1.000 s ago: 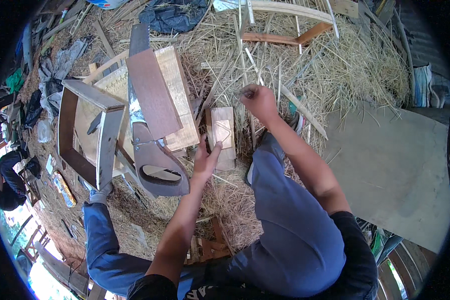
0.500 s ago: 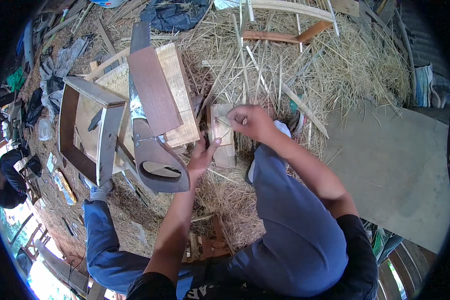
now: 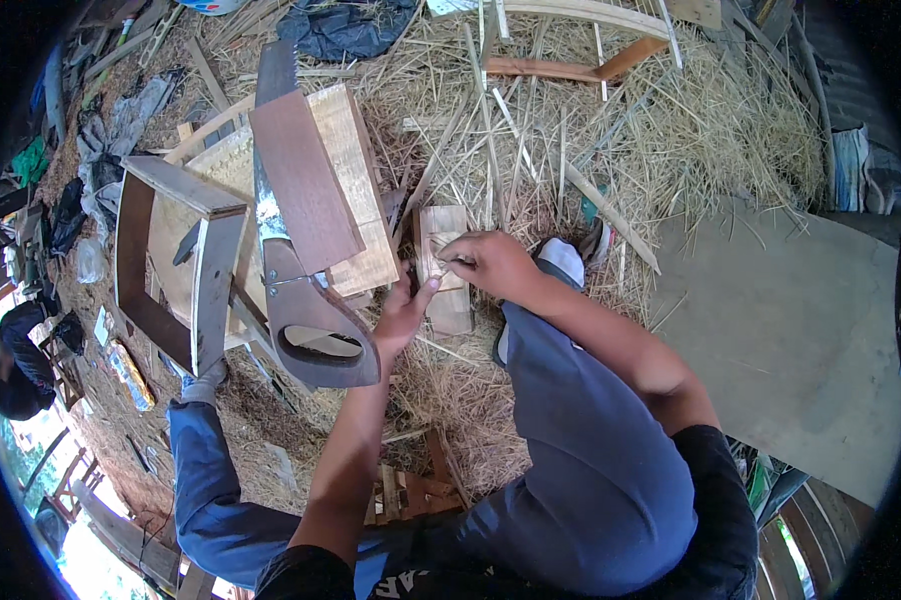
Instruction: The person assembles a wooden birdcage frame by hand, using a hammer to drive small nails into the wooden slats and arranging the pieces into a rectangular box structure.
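My right hand (image 3: 491, 264) is closed in a pinch with its fingertips above a short wooden board (image 3: 452, 312). Whatever lies in the pinch is too small to make out. Just left of it, my left hand (image 3: 403, 315) has its thumb up along the same board, its fingers curled and partly hidden; what they hold cannot be made out. Beside my left hand is the brown handle of a handsaw (image 3: 351, 335). Its blade runs under a thin brown panel (image 3: 306, 185), over a pale wooden board (image 3: 356, 175).
An open wooden frame (image 3: 221, 285) stands left of the saw. Straw (image 3: 711, 140) and loose wood strips (image 3: 611, 218) cover the ground ahead. A flat grey sheet (image 3: 771, 340) lies at right, a black plastic bag (image 3: 346, 30) at the far side. My bent right knee rises close to my right forearm.
My right hand has come down and slightly left, its fingertips now close to my left thumb. It was blurred and more curled before. My left hand has stayed nearly still.
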Action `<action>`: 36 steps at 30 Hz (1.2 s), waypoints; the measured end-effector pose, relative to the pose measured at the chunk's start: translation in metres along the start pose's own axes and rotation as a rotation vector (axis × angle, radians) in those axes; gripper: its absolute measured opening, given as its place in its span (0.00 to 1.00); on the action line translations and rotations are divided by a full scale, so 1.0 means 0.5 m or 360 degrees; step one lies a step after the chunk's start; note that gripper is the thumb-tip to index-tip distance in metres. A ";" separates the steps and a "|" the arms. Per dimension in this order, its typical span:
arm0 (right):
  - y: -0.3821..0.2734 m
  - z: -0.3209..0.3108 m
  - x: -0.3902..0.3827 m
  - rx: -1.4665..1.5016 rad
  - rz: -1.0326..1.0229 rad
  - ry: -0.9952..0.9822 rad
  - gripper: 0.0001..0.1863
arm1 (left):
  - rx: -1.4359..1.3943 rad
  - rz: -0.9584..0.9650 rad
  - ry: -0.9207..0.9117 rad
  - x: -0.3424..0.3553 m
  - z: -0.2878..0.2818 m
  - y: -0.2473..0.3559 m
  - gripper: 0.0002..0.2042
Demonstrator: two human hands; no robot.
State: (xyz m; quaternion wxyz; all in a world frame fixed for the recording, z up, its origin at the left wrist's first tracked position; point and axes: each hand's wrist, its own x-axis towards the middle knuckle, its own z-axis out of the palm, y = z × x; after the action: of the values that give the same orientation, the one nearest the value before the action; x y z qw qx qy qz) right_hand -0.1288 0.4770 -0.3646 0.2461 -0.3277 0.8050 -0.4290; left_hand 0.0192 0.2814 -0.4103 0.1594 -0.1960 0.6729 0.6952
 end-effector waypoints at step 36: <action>0.113 -0.067 0.134 -0.1192 -0.0009 0.0188 0.10 | 0.1278 0.0460 0.0832 -0.046 0.072 0.063 0.24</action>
State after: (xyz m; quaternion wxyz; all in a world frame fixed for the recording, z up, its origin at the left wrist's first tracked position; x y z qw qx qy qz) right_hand -0.2141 0.4688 -0.4035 0.0612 -0.3717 0.9180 -0.1238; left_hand 0.0219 0.3170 -0.3709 -0.0498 -0.1915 0.9252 0.3238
